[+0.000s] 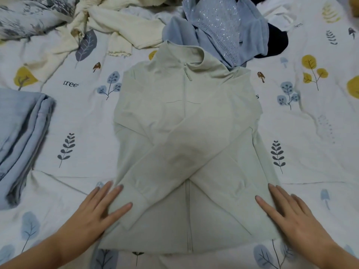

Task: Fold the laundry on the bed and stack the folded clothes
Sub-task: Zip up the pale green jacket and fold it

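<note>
A pale green zip jacket (186,117) lies flat in the middle of the bed, collar at the far end, with both sleeves crossed over its front. My left hand (95,214) rests with straight fingers on the jacket's lower left edge. My right hand (293,216) lies flat on the lower right edge. A folded light blue garment (21,136) sits at the left. Unfolded clothes are piled at the far side: a cream top (108,26) and a blue fleece piece with a sparkly panel (223,26).
The bed sheet (310,133) is white with leaf and tree prints. A dark garment (275,41) lies behind the blue fleece. A patterned quilt (29,14) is bunched at the far left corner.
</note>
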`<state>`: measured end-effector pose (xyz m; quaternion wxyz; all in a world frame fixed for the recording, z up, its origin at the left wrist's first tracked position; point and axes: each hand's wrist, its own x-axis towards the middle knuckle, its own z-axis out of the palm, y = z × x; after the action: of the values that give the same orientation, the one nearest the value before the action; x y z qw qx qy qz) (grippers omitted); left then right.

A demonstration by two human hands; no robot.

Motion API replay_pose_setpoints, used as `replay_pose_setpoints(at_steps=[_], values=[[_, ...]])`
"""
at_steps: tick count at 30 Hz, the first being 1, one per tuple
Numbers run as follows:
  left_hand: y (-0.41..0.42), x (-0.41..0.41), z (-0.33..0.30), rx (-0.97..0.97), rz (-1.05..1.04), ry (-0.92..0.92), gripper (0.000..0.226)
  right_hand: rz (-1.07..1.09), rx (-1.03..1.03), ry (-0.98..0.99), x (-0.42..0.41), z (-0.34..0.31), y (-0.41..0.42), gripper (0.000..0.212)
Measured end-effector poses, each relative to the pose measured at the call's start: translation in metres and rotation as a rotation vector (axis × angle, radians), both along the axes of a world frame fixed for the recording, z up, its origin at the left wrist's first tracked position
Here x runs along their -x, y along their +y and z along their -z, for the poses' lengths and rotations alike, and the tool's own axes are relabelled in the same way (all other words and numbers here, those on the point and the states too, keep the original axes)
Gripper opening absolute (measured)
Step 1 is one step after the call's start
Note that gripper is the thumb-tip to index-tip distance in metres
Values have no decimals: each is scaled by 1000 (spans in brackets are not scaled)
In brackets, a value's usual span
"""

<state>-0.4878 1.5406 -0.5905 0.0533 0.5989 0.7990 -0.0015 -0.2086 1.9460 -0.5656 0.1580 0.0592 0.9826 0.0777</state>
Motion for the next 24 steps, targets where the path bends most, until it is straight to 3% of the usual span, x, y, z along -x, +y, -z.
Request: replay_pose_setpoints(at_steps=[3, 7, 9, 10, 13, 14, 16, 17, 18, 19, 21, 24], values=[[-2, -5, 4, -14, 42, 90, 45, -205, -30, -25, -7, 9, 8, 115], [10, -10, 4, -7, 45, 88, 73, -177, 102, 67, -6, 6, 12, 82], [17, -9, -1, 21, 43, 23, 73, -124, 173, 143, -2, 1, 12, 65], [20, -7, -4, 25, 34, -39, 69, -101, 197, 164, 1, -2, 12, 54], [27, -5, -16, -82, -161, -329, 29, -70, 272, 306, 19, -10, 16, 26], [31, -4, -21, -151, -288, -457, 31, -33, 308, 310, 28, -14, 17, 36], [43, -1, -34, -287, -550, -702, 60, 69, 449, 336, 43, -21, 21, 58], [50, 3, -42, -341, -654, -790, 58, 118, 539, 363, 51, -27, 25, 53], [58, 9, -48, -400, -730, -888, 33, 196, 617, 387, 60, -35, 29, 40], [66, 17, -54, -442, -753, -906, 19, 293, 694, 419, 70, -40, 35, 26], [84, 36, -63, -506, -824, -844, 54, 549, 867, 461, 89, -45, 52, 37], [115, 73, -73, -615, -844, -845, 47, 735, 985, 537, 133, -57, 77, 43]])
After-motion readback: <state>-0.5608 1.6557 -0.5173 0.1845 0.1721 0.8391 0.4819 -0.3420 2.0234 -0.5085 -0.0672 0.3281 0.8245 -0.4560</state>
